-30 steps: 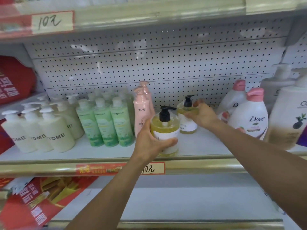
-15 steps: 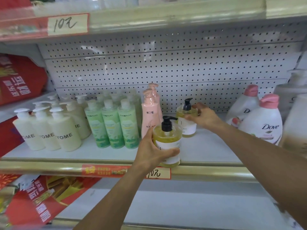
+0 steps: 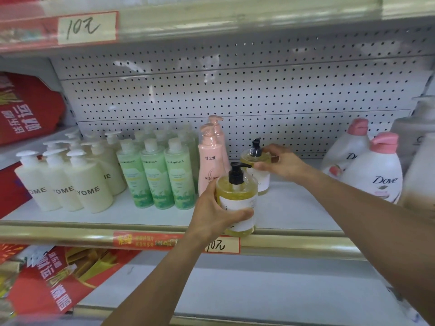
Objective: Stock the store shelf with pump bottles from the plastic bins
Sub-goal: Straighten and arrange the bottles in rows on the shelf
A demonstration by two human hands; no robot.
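Observation:
Two yellow pump bottles with black pumps and white labels are on the white shelf [image 3: 294,208]. My left hand [image 3: 211,215] grips the front yellow bottle [image 3: 237,198] round its body, near the shelf's front edge. Behind it stands the rear yellow bottle [image 3: 255,161], next to the pink bottles. My right hand [image 3: 280,163] holds it by the shoulder, fingers curled over its top from the right. The plastic bins are out of view.
Left of the yellow bottles stand two pink bottles [image 3: 210,161], several green bottles [image 3: 155,175] and several cream pump bottles [image 3: 66,182]. White Dove bottles [image 3: 374,170] stand at the right. A pegboard [image 3: 235,90] backs the shelf. Red posters hang at the left.
Both hands kept their hold on the bottles. The view shifted slightly, so the shelf and bottles appear a little lower and to the right. The bottles barely moved.

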